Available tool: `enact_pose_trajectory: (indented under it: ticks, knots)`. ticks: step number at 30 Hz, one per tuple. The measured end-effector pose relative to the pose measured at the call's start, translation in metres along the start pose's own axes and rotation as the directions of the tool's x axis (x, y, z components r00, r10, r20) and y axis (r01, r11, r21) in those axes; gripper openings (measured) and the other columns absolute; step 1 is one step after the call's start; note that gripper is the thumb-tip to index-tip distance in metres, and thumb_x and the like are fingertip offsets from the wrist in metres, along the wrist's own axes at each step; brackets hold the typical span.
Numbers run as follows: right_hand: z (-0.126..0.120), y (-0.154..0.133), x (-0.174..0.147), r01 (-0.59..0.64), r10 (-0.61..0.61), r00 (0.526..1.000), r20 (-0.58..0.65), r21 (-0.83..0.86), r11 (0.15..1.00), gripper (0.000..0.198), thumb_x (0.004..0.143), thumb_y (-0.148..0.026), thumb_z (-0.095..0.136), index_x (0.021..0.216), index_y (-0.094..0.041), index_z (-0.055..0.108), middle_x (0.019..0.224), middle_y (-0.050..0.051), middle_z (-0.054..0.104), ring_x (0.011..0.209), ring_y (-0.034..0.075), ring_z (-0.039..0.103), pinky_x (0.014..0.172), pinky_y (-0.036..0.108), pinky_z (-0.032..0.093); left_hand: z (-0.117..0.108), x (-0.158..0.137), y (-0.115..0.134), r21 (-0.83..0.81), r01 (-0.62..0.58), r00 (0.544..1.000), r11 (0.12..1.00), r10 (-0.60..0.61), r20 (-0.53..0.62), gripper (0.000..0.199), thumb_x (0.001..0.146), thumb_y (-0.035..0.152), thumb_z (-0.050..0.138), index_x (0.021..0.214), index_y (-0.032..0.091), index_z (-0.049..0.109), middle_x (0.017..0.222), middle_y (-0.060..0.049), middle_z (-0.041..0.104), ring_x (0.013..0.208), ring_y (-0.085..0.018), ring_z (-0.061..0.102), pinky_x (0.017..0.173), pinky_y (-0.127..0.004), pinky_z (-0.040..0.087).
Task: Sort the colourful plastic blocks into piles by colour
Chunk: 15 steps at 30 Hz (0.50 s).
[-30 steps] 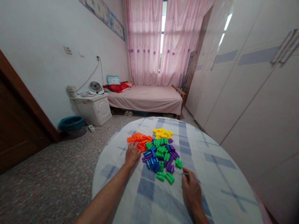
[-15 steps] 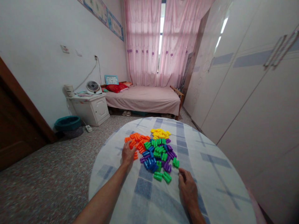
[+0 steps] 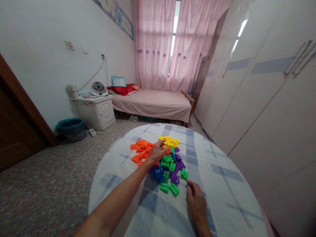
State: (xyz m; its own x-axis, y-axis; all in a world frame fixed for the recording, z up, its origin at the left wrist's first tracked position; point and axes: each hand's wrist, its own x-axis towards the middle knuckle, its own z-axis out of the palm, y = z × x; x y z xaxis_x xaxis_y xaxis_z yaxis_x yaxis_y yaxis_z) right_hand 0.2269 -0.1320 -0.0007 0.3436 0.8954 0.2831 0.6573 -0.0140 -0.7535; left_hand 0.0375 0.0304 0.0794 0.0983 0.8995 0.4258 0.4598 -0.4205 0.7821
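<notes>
My left hand [image 3: 157,153] reaches over the middle of the pile with its fingers stretched out and apart. Just beyond its thumb, an orange plastic block [image 3: 169,151] lies against the green ones. The hand partly hides orange, green and blue pieces beneath it. Loose orange blocks [image 3: 142,144] spread to its left, and yellow blocks [image 3: 170,141] sit just past its fingertips. My right hand [image 3: 197,199] rests on the table with loosely curled fingers, empty. Its index fingertip is close to a green block [image 3: 184,174]. Purple blocks [image 3: 175,178] and blue blocks [image 3: 157,173] lie between the hands.
A checked cloth covers the round table [image 3: 227,194]. Two green blocks [image 3: 174,189] lie at the pile's near edge. Beyond stand a bed [image 3: 153,102], a white cabinet [image 3: 105,112] with a fan [image 3: 98,88], a teal bin [image 3: 70,126] and a wardrobe [image 3: 247,98].
My left hand has moved right, from the orange blocks to the pile's middle. Orange pieces now show among the green and blue ones. My right hand stays almost in place. The view has shifted slightly.
</notes>
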Motion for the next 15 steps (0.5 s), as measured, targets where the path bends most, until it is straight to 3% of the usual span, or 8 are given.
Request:
enact_pose_trajectory:
  ticks: [3,5,7,9,12,15]
  knots:
    - [0.001,0.001,0.0,0.005,-0.005,1.0,-0.009,0.003,1.0,0.036,0.082,-0.036,0.039,0.102,-0.018,0.063,0.101,0.007,0.067,0.092,0.021,0.063,0.081,0.032,0.048,-0.011,0.003,-0.015,0.123,-0.036,0.998,0.992,0.043,-0.056,0.036,0.085,0.032,0.05,0.116,0.015,0.057,0.115,-0.009,0.062,0.107,-0.018,0.057,0.096,-0.033,0.043]
    - [0.001,0.002,0.0,0.008,-0.008,1.0,-0.016,0.01,1.0,0.035,0.082,-0.036,0.04,0.1,-0.018,0.064,0.1,0.007,0.068,0.091,0.021,0.063,0.08,0.032,0.048,-0.028,0.007,-0.035,0.273,0.006,0.991,0.962,0.03,-0.127,0.036,0.086,0.033,0.048,0.115,0.014,0.057,0.117,-0.011,0.06,0.112,-0.02,0.053,0.101,-0.035,0.039]
    - [0.001,0.001,0.0,0.01,-0.01,1.0,-0.01,0.016,1.0,0.035,0.082,-0.036,0.04,0.1,-0.019,0.064,0.1,0.007,0.068,0.091,0.021,0.063,0.08,0.032,0.048,-0.048,0.01,-0.059,0.419,0.119,0.982,0.9,-0.044,-0.186,0.039,0.086,0.036,0.046,0.117,0.014,0.056,0.119,-0.012,0.058,0.115,-0.023,0.05,0.102,-0.036,0.037]
    - [0.001,0.001,0.0,0.004,-0.004,1.0,0.008,0.02,1.0,0.035,0.082,-0.037,0.04,0.099,-0.019,0.064,0.1,0.007,0.068,0.091,0.021,0.063,0.08,0.032,0.048,-0.066,0.013,-0.083,0.524,0.279,0.958,0.805,-0.193,-0.214,0.049,0.084,0.046,0.047,0.122,0.014,0.053,0.124,-0.015,0.055,0.118,-0.027,0.048,0.1,-0.039,0.038]
    - [0.001,0.002,0.0,-0.018,0.018,1.0,0.022,0.018,1.0,0.033,0.083,-0.039,0.041,0.098,-0.02,0.064,0.099,0.006,0.068,0.089,0.021,0.064,0.079,0.031,0.049,-0.082,0.02,-0.108,0.598,0.382,0.918,0.704,-0.361,-0.162,0.066,0.076,0.06,0.05,0.126,0.017,0.048,0.132,-0.017,0.05,0.125,-0.031,0.043,0.097,-0.04,0.038]
    - [0.002,0.005,0.002,-0.02,0.02,1.0,0.009,0.031,0.999,0.032,0.081,-0.04,0.044,0.095,-0.021,0.065,0.097,0.006,0.069,0.088,0.022,0.065,0.078,0.031,0.05,-0.082,0.029,-0.119,0.567,0.349,0.915,0.746,-0.403,-0.032,0.073,0.065,0.064,0.058,0.121,0.018,0.051,0.132,-0.017,0.051,0.126,-0.031,0.043,0.096,-0.038,0.039]
